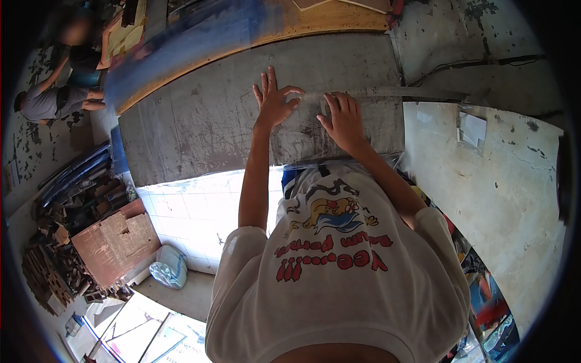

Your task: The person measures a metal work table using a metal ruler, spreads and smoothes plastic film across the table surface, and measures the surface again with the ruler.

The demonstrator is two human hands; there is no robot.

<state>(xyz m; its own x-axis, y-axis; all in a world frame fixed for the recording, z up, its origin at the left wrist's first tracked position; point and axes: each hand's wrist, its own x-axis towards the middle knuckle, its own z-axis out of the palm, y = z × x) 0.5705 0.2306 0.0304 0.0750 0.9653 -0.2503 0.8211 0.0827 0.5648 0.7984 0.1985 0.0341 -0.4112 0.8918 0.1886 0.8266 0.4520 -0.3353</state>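
A long pale strip, which looks like a metal ruler, lies across the dark, scratched tabletop and reaches past its right edge. Spread on the table at the strip's left end is my left hand, with one finger and the thumb pointing toward that end. My right hand rests flat just right of it, fingertips at the strip's near edge and thumb apart. Whether the fingers press on the strip or only lie beside it, I cannot tell.
A wooden board edge with blue film runs behind the table. The wall stands close on the right. At left are stacked wood scraps, a brown panel and a white sack. Other people are at the upper left.
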